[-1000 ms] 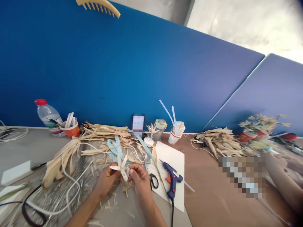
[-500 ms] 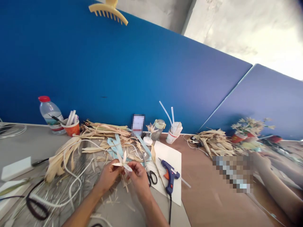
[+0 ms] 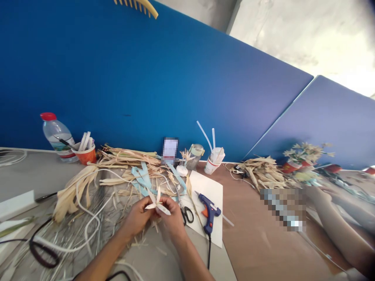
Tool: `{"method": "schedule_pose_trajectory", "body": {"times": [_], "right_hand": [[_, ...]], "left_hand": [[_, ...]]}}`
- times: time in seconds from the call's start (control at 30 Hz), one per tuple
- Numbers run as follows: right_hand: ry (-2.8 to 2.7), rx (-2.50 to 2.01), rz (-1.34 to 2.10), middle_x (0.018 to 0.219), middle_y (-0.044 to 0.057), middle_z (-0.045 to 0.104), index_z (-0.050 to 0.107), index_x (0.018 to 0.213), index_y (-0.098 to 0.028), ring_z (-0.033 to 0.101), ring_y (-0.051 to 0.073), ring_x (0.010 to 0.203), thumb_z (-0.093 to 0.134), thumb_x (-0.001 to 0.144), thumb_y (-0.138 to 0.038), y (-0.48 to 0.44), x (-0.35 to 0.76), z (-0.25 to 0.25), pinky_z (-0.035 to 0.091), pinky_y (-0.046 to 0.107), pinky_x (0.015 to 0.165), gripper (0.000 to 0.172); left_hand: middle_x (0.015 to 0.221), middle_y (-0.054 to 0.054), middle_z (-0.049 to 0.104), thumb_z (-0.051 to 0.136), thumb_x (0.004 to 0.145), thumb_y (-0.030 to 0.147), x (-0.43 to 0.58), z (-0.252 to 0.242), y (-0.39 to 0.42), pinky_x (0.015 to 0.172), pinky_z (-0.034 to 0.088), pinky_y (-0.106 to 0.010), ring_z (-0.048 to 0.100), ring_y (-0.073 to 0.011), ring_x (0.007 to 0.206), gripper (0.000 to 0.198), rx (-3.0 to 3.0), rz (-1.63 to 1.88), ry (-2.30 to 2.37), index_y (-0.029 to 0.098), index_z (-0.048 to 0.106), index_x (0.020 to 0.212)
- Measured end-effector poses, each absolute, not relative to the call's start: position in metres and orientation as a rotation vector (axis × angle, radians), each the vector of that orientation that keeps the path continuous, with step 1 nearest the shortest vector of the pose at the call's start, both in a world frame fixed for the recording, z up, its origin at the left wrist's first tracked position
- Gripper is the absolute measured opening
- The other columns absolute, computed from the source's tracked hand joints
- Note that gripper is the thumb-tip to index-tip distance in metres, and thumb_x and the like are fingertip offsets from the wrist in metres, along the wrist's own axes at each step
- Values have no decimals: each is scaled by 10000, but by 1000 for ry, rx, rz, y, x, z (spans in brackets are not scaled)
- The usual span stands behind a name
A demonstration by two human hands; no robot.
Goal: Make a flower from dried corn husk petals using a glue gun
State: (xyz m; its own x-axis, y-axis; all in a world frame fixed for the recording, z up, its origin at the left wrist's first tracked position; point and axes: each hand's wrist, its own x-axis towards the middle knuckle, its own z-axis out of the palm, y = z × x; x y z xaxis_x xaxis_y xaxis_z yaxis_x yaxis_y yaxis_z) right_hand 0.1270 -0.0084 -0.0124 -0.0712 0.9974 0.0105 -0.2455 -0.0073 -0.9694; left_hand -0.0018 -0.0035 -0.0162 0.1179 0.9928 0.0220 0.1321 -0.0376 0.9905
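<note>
Pale cream husk flower (image 3: 158, 203), pointed petals fanned out, around 7 o'clock from the middle of the head view, over grey desk (image 3: 171, 267) with scraps. Clock from here: flower at centre, 12 toward blue partition (image 3: 164, 70).

Left hand (image 3: 138, 216): in from 7–8 o'clock, forearm slanting up and inward, back of hand up, fingers curled, clamped on flower's 9 o'clock side. Right hand (image 3: 172, 219): in from 5 o'clock, forearm leaning toward 11, fingers bent, pinched on flower by the 4 o'clock petal. Tips partly hidden behind petals.

Black-handled scissors (image 3: 190, 215) between 3 and 4, just beside right hand. Blue glue gun (image 3: 211, 212) at 3, on white sheet (image 3: 202, 183), nozzle toward 10. Light-blue ribbon (image 3: 141, 179) at 11, near. Phone (image 3: 170, 150), pixelated, just past 12. White cup (image 3: 211, 166) at 2. Orange cup (image 3: 87, 157) at 10. Loose husks (image 3: 66, 201) at 9. Another person's arm (image 3: 342, 230) past 3, well apart.
</note>
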Motion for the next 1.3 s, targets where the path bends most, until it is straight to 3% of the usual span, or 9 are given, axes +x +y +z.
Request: {"method": "schedule_pose_trajectory", "body": {"times": [0.47, 0.63, 0.83, 1.1, 1.3], "right_hand": [[-1103, -992, 1292, 652, -26, 571, 644, 725, -180, 499, 122, 603, 646, 605, -178, -12, 127, -2, 390, 246, 618, 120], [-1118, -1010, 1272, 634, -28, 568, 647, 713, -182, 502, 125, 604, 652, 611, -178, -10, 132, -2, 397, 244, 610, 102], [-1055, -1031, 1310, 596, -37, 560, 598, 632, -182, 505, 120, 580, 681, 583, -187, -7, 132, -5, 409, 240, 589, 96], [-969, -996, 1396, 555, -49, 548, 573, 608, -185, 462, 92, 484, 698, 558, -207, -6, 130, -6, 387, 215, 485, 136], [-966, -887, 1530, 606, -42, 585, 609, 716, -192, 492, 92, 477, 731, 559, -278, -11, 129, 1, 429, 230, 495, 216]], "left_hand": [[715, -15, 678, 615, 665, 232, 2, -9, -5, 690, 468, -280, 604, -200, 712, 118, 1340, 1130, 1178, 182, 675, 754], [744, -33, 665, 604, 723, 315, -2, -13, -4, 686, 461, -277, 587, -196, 720, 162, 1356, 1084, 1065, 173, 667, 769], [619, -22, 620, 606, 743, 383, -3, -18, 1, 672, 449, -271, 557, -179, 639, 238, 1339, 1061, 1004, 176, 642, 630], [653, -32, 636, 648, 717, 425, 0, -18, -3, 647, 447, -269, 558, -162, 628, 278, 1046, 982, 898, 148, 669, 729], [701, -30, 646, 742, 640, 322, 0, -7, -6, 583, 432, -221, 527, -112, 580, 246, 877, 971, 825, 143, 693, 801]]}}
